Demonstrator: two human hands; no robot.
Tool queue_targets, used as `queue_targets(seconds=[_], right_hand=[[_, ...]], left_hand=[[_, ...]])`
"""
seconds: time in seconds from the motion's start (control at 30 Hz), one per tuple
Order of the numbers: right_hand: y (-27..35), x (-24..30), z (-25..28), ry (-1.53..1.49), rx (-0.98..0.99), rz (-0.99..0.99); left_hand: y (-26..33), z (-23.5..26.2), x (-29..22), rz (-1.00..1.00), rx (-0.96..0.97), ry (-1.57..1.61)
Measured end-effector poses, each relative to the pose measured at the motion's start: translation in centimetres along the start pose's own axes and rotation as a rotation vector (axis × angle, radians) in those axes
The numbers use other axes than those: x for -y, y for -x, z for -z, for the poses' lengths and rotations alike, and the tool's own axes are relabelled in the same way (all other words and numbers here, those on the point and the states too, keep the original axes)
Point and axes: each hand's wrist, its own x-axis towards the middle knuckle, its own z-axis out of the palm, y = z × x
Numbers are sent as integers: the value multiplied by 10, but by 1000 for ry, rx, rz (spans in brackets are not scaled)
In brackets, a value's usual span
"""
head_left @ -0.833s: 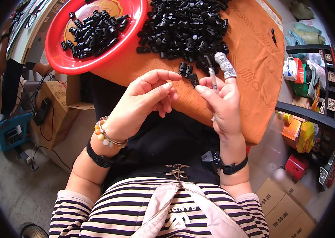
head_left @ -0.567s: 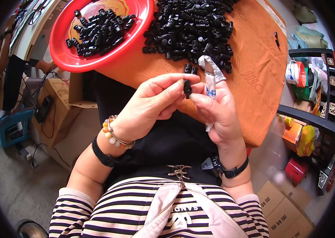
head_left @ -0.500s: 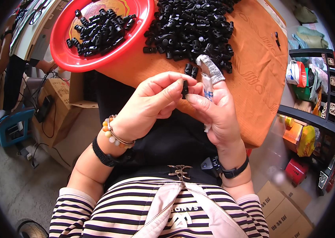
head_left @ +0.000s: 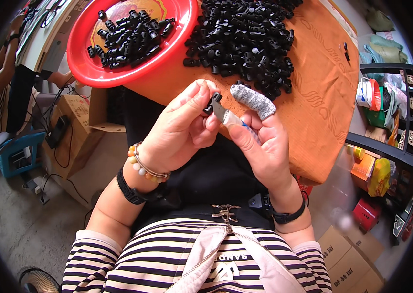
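Left hand point(head_left: 177, 132): grip closed on a small black plastic clip point(head_left: 213, 101), pinched between thumb and fingertips above the lap. Right hand point(head_left: 260, 146): grip closed on a slim metal blade tool point(head_left: 226, 116), long axis running from the palm up-left, tip touching the clip. Behind lie the orange-covered bench point(head_left: 323, 97), a heap of loose black clips point(head_left: 245, 39) and a red round plastic tray point(head_left: 94, 68); bench edge just beyond the knuckles.

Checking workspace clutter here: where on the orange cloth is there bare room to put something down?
The orange cloth is bare on its right side, between the loose black parts pile and the table's right edge, apart from a small pen. The top is crowded by the pile and the red bowl.
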Motion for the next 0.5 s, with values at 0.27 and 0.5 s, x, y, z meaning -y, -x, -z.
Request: queue_targets(seconds=[0.27,0.5], right_hand=[[0,-1,-6,-29,12,66],[0,1,-7,-85,49,54]], left_hand=[[0,2,0,24,63,-7],[0,-6,5,-38,-79,-95]])
